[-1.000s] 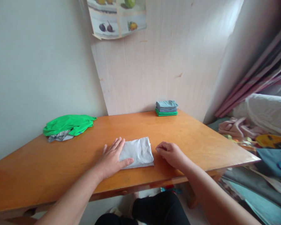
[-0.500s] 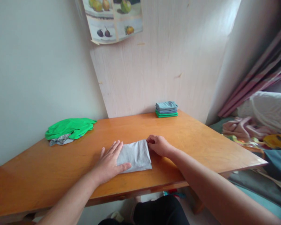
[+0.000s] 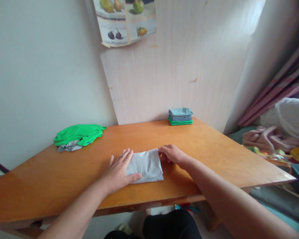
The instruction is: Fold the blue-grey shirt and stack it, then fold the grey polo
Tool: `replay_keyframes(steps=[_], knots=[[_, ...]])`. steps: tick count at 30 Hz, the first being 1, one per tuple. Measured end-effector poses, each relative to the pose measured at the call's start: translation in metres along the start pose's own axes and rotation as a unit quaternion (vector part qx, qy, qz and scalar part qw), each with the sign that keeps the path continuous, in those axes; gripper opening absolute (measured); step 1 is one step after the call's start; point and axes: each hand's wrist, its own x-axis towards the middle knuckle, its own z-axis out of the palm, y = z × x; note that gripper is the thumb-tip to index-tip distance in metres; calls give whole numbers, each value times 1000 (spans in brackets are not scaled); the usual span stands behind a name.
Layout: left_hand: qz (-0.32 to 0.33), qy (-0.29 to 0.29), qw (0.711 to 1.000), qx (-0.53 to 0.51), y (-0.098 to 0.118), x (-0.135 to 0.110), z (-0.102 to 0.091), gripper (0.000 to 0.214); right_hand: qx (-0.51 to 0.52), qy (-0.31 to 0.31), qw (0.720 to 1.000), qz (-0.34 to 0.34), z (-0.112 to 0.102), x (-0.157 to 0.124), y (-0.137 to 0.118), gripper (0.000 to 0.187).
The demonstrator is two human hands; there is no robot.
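Note:
A light grey folded cloth (image 3: 148, 166), apparently a garment, lies flat near the front edge of the wooden table. Across its left end rests my left hand (image 3: 121, 171), palm down with fingers spread and thumb on the fabric. At the far right corner of the cloth, my right hand (image 3: 171, 154) pinches the edge between thumb and fingers. Small creases run over the top of the cloth, and its left edge is hidden under my left hand.
A crumpled green garment (image 3: 81, 134) lies on the table's left side, over a striped grey cloth (image 3: 68, 146). Against the back board stands a neat stack of folded clothes (image 3: 180, 116), grey above green. Pink fabric (image 3: 269, 137) and other items lie beyond the table's right edge.
The whole view has shifted slightly, so the scene sits a little further right. Both hands keep nearly the same places on the grey cloth.

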Motion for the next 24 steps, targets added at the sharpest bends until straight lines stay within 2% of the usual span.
replay_keyframes(steps=[3, 8, 10, 13, 16, 19, 21, 24], knots=[[4, 1, 1000, -4, 2, -1, -2, 110, -15, -21, 999, 45, 1, 2, -8, 41], [6, 11, 1000, -10, 1, -2, 0, 110, 11, -2, 999, 37, 8, 7, 1, 28], [10, 18, 1000, -9, 0, -2, 1, 108, -59, 21, 998, 11, 10, 9, 10, 28], [16, 18, 1000, -9, -1, -2, 2, 105, -191, 48, 980, -41, 8, 9, 19, 30], [16, 14, 1000, -14, -2, -2, 3, 105, -239, 78, 965, -74, 4, 1, 13, 29], [16, 12, 1000, -22, -2, -2, 3, 106, -280, 107, 939, -167, 4, -14, -1, 49], [16, 8, 1000, -25, -1, -2, 2, 107, -320, 56, 920, -219, 8, -24, -4, 66], [12, 3, 1000, -24, 0, -2, 0, 109, -367, -41, 906, -209, 15, -34, 4, 80]])
